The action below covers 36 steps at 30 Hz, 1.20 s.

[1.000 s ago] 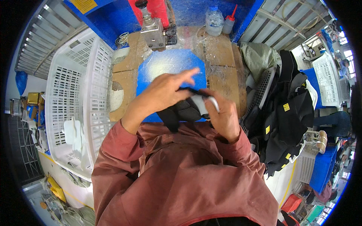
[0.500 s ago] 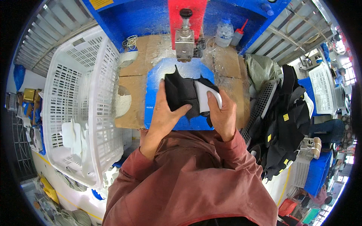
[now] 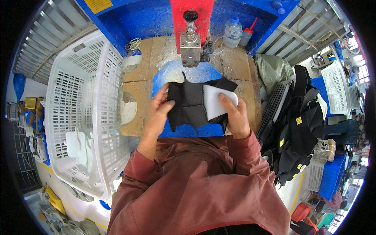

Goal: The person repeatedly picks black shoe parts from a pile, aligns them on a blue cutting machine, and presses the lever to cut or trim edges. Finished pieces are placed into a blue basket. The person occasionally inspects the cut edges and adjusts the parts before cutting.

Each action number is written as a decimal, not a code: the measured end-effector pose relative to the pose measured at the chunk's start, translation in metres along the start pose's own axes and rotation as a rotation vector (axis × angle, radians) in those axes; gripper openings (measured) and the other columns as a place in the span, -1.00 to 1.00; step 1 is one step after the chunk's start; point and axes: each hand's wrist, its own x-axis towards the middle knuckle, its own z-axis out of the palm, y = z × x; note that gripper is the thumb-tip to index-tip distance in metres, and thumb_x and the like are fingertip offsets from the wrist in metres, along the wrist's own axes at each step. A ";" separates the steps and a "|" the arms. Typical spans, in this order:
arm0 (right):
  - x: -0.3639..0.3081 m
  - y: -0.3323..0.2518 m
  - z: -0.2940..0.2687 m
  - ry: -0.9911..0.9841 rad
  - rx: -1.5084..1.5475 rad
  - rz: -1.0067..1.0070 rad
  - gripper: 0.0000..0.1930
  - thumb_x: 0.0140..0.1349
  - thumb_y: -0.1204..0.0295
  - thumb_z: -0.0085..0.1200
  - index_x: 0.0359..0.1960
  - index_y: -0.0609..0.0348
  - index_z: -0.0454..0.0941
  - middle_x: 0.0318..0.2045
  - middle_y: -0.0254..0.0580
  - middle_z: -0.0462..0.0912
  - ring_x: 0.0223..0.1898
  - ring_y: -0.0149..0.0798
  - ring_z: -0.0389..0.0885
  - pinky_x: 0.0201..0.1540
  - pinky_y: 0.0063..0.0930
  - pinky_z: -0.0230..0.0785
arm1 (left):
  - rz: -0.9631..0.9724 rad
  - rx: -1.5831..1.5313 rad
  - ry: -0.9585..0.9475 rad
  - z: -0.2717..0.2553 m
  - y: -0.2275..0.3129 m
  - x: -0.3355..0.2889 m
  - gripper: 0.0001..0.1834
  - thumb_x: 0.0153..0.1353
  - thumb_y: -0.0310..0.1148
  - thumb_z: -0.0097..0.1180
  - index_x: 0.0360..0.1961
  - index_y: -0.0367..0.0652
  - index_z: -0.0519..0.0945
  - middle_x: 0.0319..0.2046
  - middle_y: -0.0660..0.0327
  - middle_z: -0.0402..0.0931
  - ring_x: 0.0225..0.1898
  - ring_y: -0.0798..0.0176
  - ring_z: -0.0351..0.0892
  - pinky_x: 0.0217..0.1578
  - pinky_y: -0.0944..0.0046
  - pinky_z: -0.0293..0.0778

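A black fabric piece [image 3: 192, 102] with pointed edges is spread between my hands, above the blue work plate [image 3: 172, 71]. My left hand [image 3: 156, 116] is closed on its left edge, thumb in front and fingers behind. On the right my right hand [image 3: 237, 119] grips a white rounded panel [image 3: 215, 101] together with the black fabric, thumb on top of the panel. The panel's left end meets a seam in the fabric; whether it is tucked inside there I cannot tell. Just beyond the piece hangs the metal head [image 3: 190, 49] of a machine.
A white slatted basket [image 3: 102, 129] at left holds white panels [image 3: 80, 147]. At right, black fabric pieces [image 3: 301, 125] with yellow labels lie heaped by a grey crate [image 3: 274, 107]. Behind stand a clear bottle [image 3: 233, 33] and a red-tipped bottle [image 3: 246, 36]. Cardboard [image 3: 143, 94] covers the bench.
My hands have moved apart and the black fabric has opened out flatter. The white panel now shows more of its face, and my left hand has shifted left to the fabric's edge.
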 end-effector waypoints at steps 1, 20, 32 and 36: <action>0.004 -0.001 -0.002 0.057 0.023 0.021 -0.76 0.36 0.32 0.22 -0.12 0.28 0.66 -0.29 -0.30 0.72 -0.33 -0.44 0.63 -0.26 -0.56 0.46 | -0.033 -0.184 -0.024 -0.006 0.005 0.001 -0.43 0.27 -0.60 0.09 0.33 -0.27 0.39 0.07 0.10 0.59 -0.01 0.30 0.62 0.10 0.32 0.50; -0.010 -0.009 0.028 0.072 -0.612 -0.365 -0.72 0.39 0.36 0.13 0.00 0.31 0.61 -0.52 -0.21 0.61 -0.43 -0.54 0.48 -0.38 -0.51 0.40 | 0.011 0.418 0.086 0.032 0.038 0.000 0.03 0.10 -0.13 0.45 0.42 -0.44 0.15 0.19 -0.12 0.45 0.19 0.07 0.48 0.26 0.14 0.35; -0.021 -0.019 0.018 -0.056 -0.532 -0.619 -0.65 0.28 0.53 0.14 0.11 0.24 0.55 -0.20 0.18 0.68 -0.19 0.03 0.73 -0.11 -0.22 0.55 | 0.295 0.550 0.063 0.025 0.003 0.017 -0.25 0.23 -0.48 0.20 0.44 -0.29 0.22 0.34 -0.10 0.32 0.35 -0.01 0.33 0.39 0.08 0.17; -0.031 -0.014 -0.002 0.056 -0.411 -0.582 -0.71 0.31 0.50 0.10 0.05 0.27 0.55 -0.31 0.21 0.67 -0.34 0.10 0.69 -0.26 -0.16 0.50 | 0.050 0.210 -0.029 0.032 0.011 0.010 -0.27 0.21 -0.74 -0.09 0.44 -0.11 0.29 0.38 0.01 0.27 0.35 0.02 0.30 0.35 0.11 0.23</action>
